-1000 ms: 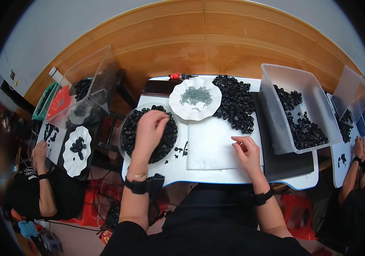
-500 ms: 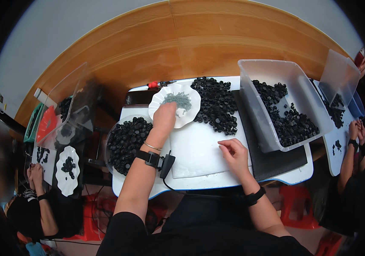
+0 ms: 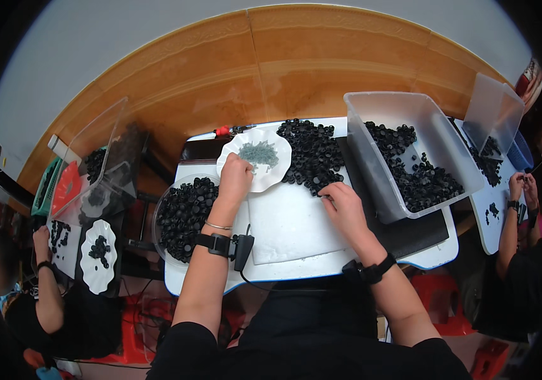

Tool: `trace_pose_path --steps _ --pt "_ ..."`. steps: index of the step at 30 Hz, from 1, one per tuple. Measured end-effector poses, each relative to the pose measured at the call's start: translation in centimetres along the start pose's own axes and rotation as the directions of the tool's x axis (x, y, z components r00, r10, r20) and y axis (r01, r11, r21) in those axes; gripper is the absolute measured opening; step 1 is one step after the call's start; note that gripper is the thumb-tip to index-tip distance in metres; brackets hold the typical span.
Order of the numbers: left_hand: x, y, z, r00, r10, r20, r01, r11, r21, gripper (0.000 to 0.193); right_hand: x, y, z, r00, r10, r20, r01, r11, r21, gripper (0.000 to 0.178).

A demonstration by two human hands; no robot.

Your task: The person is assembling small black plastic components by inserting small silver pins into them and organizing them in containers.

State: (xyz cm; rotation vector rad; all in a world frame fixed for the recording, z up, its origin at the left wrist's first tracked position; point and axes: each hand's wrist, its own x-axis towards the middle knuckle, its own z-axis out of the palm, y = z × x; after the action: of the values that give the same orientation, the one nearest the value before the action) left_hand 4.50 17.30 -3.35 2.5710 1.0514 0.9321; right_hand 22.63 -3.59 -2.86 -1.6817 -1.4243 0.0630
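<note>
A white wavy-rimmed plate [image 3: 275,179] holds a heap of small grey-green translucent pieces [image 3: 258,152]. My left hand [image 3: 236,177] is over its near left edge, fingers closed in a pinch; whatever is between them is too small to make out. Beyond the white pad [image 3: 283,231] spreads a pile of small round black caps [image 3: 312,149]. At the pile's near edge my right hand [image 3: 347,206] pinches a black cap [image 3: 319,194] between thumb and fingertips. A round clear tray [image 3: 156,221] full of black caps stands left of the pad.
A translucent bin [image 3: 372,190] with more black parts stands on a dark mat [image 3: 416,244] at right. Red-handled pliers [image 3: 223,130] lie behind the plate. Co-workers' hands [image 3: 42,237] work at tables on both sides. Red stools [image 3: 442,304] stand below.
My right hand has moved forward and left from over the pad to the pile's near edge, closing on a cap. My left hand has drawn back slightly toward the plate's rim.
</note>
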Motion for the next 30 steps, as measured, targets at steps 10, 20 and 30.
trace_pose_path --steps 10,20,30 --pt "-1.6 1.6 -1.8 0.993 -0.114 -0.010 0.109 0.969 -0.221 0.013 2.3 1.1 1.7 0.962 -0.100 0.254 0.200 0.892 -0.405 0.016" --pt "-7.9 6.8 -3.8 0.897 -0.225 0.380 0.438 0.345 -0.830 0.013 1.4 -1.0 0.3 0.945 -0.051 0.324 0.085 0.992 -0.092 0.012" --pt "-10.7 11.0 -5.9 0.911 -0.146 0.385 0.409 0.213 -0.887 0.012 -3.2 -5.2 0.6 0.977 0.083 0.197 -0.198 0.699 0.687 0.017"
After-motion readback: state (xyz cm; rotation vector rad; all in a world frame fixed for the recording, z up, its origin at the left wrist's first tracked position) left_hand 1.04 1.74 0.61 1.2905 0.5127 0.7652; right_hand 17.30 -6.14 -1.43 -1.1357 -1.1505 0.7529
